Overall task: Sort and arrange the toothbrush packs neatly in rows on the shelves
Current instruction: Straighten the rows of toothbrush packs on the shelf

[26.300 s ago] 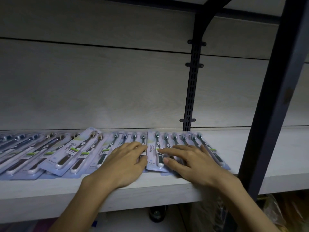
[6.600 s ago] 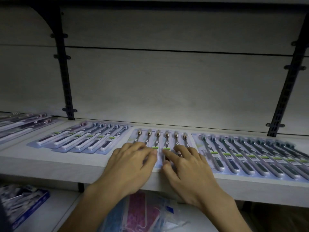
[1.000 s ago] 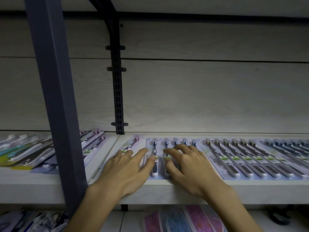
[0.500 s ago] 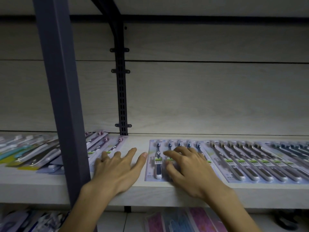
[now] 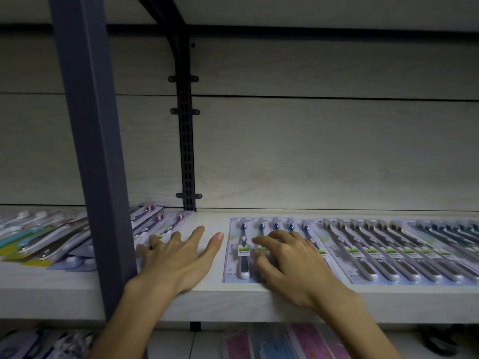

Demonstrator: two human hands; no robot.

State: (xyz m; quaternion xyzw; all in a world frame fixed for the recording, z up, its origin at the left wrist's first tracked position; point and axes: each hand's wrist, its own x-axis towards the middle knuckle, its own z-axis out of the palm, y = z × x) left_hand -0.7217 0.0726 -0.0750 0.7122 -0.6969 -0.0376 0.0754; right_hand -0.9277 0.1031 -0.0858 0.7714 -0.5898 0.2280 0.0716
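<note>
Pale wood-grain panelling backs a long shelf (image 5: 233,301), dimly lit, and on it the toothbrush packs are laid flat in overlapping rows. The blue-brush row (image 5: 274,244) is set just right of a bare gap on the shelf, each pack's long axis running from the front edge toward the back panel, bristle heads at the back. Beyond it, toward the right end, a brown-brush row (image 5: 373,252) and a darker row (image 5: 451,237) are fanned in the same direction.

The right hand (image 5: 293,263) is pressed onto the blue-brush row, fingers bent and spread over the packs; nothing is pinched or lifted. The left hand (image 5: 176,257) is laid flat and open across the gap, thumb toward the blue row's left edge but not touching it, its outer fingers resting on the pink-brush packs (image 5: 160,224), which are skewed diagonally beside the dark upright post (image 5: 90,151).

Those pink packs are the likely next job (judged from their slant), and the left hand is clearly the nearer one; they lie to its left and behind, partly hidden by the post. Past the post, toward the left end, a mixed heap of teal and yellow packs (image 5: 39,239) is seen, unsorted. Below the shelf's front edge, pink and blue bagged goods (image 5: 285,343) are glimpsed on a lower level.
</note>
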